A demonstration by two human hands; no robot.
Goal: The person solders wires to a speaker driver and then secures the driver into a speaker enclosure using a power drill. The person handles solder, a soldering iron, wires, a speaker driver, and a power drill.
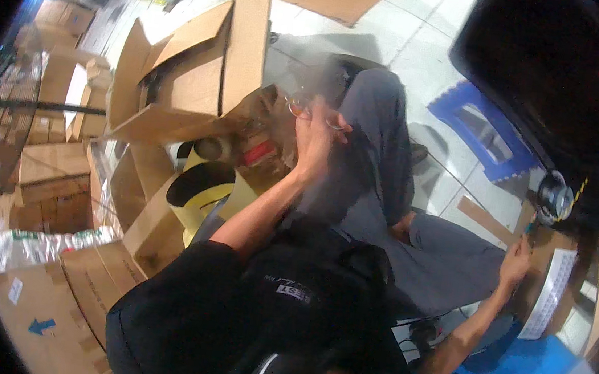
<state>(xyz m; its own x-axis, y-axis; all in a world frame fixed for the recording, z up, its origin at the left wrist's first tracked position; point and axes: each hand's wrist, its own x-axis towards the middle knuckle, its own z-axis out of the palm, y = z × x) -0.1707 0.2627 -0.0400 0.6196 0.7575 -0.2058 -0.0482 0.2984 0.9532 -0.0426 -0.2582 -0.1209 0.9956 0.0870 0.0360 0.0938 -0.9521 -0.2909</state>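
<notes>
I've got the left arm bent up from the near side, left hand point(315, 136) with fingers curled around metal loops, probably scissors point(298, 106) (it's blurry, so don't quote me). The right arm reaches out to the right, right hand point(516, 261) pinching a thin piece with a teal end point(529, 228), just beside a shiny round spool point(555, 196).

Materials, left to right: creased brown carton point(39, 306), yellow roll point(243, 197) with a dark hollow, stiff-flapped open box point(247, 50) farther off, scalloped blue plastic stool point(484, 130).

Around it all, grey trousers point(364, 201) fill the middle, and a bulky black object point(545, 74) crowds the far right.
</notes>
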